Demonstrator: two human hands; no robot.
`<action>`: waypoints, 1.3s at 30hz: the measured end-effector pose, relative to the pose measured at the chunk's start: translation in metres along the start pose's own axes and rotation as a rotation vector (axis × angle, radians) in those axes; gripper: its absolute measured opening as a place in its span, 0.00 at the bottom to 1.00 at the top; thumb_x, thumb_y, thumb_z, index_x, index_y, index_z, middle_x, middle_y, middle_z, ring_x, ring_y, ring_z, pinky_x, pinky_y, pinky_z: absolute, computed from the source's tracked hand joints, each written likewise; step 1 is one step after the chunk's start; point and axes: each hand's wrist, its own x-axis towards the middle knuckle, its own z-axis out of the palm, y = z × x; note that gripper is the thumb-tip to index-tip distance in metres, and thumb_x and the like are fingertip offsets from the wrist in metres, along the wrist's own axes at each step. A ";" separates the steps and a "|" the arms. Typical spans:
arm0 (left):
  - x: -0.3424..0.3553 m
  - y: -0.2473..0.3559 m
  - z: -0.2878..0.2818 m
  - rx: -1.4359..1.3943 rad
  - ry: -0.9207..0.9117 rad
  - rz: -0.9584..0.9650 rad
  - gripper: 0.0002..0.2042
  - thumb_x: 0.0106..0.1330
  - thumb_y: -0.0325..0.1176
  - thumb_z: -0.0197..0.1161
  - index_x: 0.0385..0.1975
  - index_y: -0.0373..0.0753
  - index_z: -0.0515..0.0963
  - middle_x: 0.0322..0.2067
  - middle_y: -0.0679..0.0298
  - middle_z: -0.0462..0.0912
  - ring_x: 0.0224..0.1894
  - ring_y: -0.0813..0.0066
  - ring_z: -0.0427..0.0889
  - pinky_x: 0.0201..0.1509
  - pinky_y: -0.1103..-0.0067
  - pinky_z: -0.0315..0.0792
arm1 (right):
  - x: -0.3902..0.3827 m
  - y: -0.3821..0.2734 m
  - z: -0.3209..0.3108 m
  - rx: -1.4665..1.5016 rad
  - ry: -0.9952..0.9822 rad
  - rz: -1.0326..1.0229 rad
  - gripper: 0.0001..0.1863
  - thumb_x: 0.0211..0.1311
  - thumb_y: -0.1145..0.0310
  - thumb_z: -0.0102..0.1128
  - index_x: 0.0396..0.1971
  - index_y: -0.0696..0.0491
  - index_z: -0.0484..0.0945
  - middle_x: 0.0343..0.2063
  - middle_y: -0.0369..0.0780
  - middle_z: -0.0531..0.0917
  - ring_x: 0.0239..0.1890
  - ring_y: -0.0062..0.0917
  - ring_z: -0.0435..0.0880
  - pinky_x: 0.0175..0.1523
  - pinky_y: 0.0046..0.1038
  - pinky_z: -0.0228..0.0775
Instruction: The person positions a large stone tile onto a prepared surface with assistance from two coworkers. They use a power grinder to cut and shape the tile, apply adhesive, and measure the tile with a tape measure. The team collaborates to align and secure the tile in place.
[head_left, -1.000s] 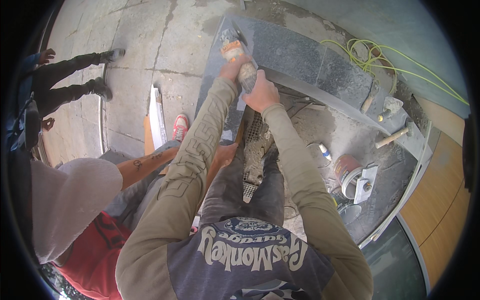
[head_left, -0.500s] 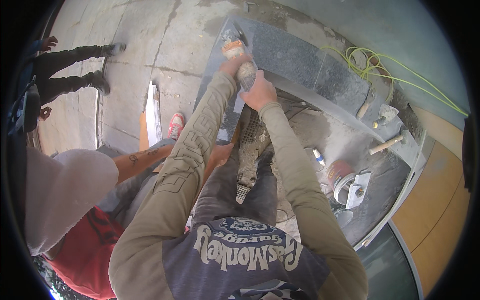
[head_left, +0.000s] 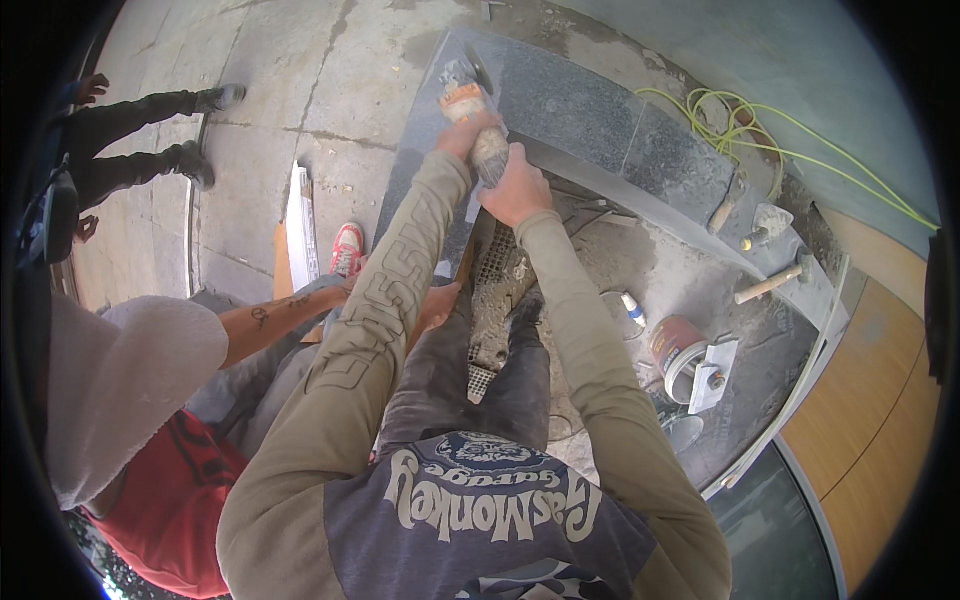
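- Over the dark stone slab (head_left: 590,110), both of the person's hands gripped an angle grinder (head_left: 470,110), its disc end down at the slab's near-left edge.
- The left hand (head_left: 468,135) was wrapped tight around the front of the grinder body, just behind the orange band.
- The right hand (head_left: 515,185) was closed around the rear of the grinder, nearer the person's chest.
- The grinder lay straight ahead of both hands, touching or almost touching the stone; the exact contact could not be made out.
- Risk, as a judgement: the disc could catch on the slab edge and kick back toward the arms.
- A co-worker's bare forearm (head_left: 290,320) reached in just left of the person's legs, close enough to be hit by grit.
- A hammer (head_left: 775,282) and a paint can (head_left: 678,355) lay well apart on the dusty surface to the right.
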 end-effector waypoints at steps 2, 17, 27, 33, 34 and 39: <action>0.007 0.001 -0.003 0.007 0.015 -0.006 0.18 0.62 0.34 0.75 0.47 0.37 0.78 0.34 0.59 0.85 0.34 0.65 0.87 0.42 0.68 0.83 | 0.004 -0.002 0.001 -0.007 -0.002 0.007 0.34 0.50 0.61 0.75 0.54 0.55 0.67 0.44 0.60 0.86 0.51 0.59 0.85 0.56 0.51 0.77; 0.010 -0.005 -0.009 0.006 -0.020 -0.027 0.18 0.63 0.34 0.74 0.48 0.35 0.77 0.34 0.58 0.86 0.34 0.63 0.87 0.41 0.68 0.83 | -0.005 -0.006 -0.005 0.013 -0.017 0.032 0.35 0.52 0.61 0.74 0.56 0.55 0.67 0.45 0.59 0.86 0.51 0.59 0.85 0.57 0.51 0.77; -0.001 -0.012 -0.006 0.044 -0.006 0.024 0.17 0.64 0.34 0.73 0.47 0.35 0.78 0.34 0.57 0.86 0.34 0.63 0.87 0.41 0.69 0.82 | -0.016 0.001 -0.005 0.020 -0.018 0.042 0.37 0.51 0.62 0.76 0.58 0.55 0.66 0.47 0.57 0.86 0.53 0.58 0.85 0.58 0.52 0.77; 0.006 -0.011 -0.010 0.034 -0.026 -0.010 0.16 0.65 0.35 0.73 0.46 0.36 0.78 0.34 0.57 0.85 0.34 0.63 0.87 0.42 0.68 0.83 | -0.010 0.004 0.000 0.033 0.009 0.004 0.35 0.52 0.63 0.74 0.57 0.56 0.66 0.44 0.60 0.86 0.51 0.60 0.85 0.56 0.53 0.77; 0.008 -0.009 -0.009 0.029 -0.029 -0.014 0.16 0.65 0.35 0.73 0.46 0.36 0.78 0.34 0.57 0.85 0.35 0.63 0.87 0.43 0.68 0.83 | -0.007 0.003 0.000 0.036 0.004 0.003 0.35 0.52 0.63 0.74 0.56 0.57 0.66 0.44 0.60 0.86 0.51 0.60 0.85 0.56 0.53 0.77; 0.016 0.001 -0.011 0.023 -0.021 -0.049 0.15 0.65 0.35 0.73 0.46 0.38 0.77 0.35 0.57 0.85 0.36 0.63 0.86 0.44 0.68 0.83 | 0.003 -0.004 -0.002 0.031 -0.011 0.013 0.35 0.51 0.63 0.74 0.56 0.57 0.66 0.45 0.59 0.86 0.53 0.59 0.84 0.57 0.52 0.77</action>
